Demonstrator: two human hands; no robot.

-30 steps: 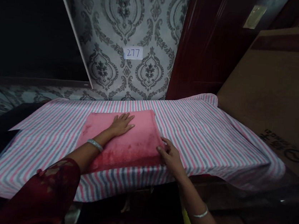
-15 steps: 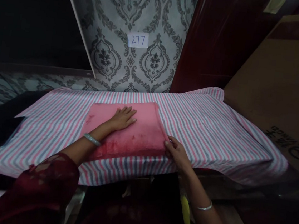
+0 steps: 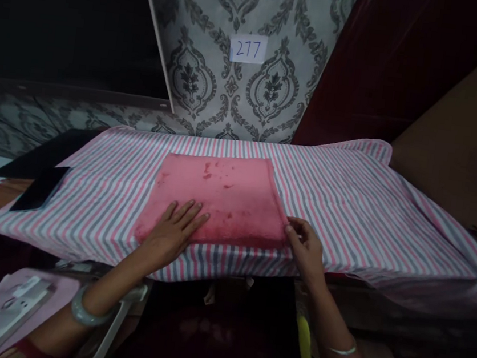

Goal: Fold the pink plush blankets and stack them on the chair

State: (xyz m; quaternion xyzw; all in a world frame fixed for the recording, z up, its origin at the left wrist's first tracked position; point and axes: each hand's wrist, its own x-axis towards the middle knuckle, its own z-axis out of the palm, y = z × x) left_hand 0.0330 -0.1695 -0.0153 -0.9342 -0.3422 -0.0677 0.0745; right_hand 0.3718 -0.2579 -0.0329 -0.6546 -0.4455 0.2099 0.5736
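Note:
A pink plush cloth [image 3: 224,186], laid out as a flat rectangle with darker red marks in its nap, lies at the front of a striped tablecloth [image 3: 346,214]. On its near left part rests my left hand [image 3: 175,229], palm down with the fingers spread. My right hand [image 3: 304,244] is at the near right corner, thumb and fingers pinching the cloth's edge. Whether the cloth is one layer or several folded together I cannot tell.
A dark phone-like slab [image 3: 41,188] lies at the table's left end. A large dark screen [image 3: 71,22] hangs at the back left, and a cardboard box [image 3: 467,136] stands on the right. Below left, a white power strip [image 3: 12,314] sits on something pink.
My left hand has slid from the cloth's middle toward its near left edge, uncovering red marks. My right hand stays at the right corner. The view has shifted slightly.

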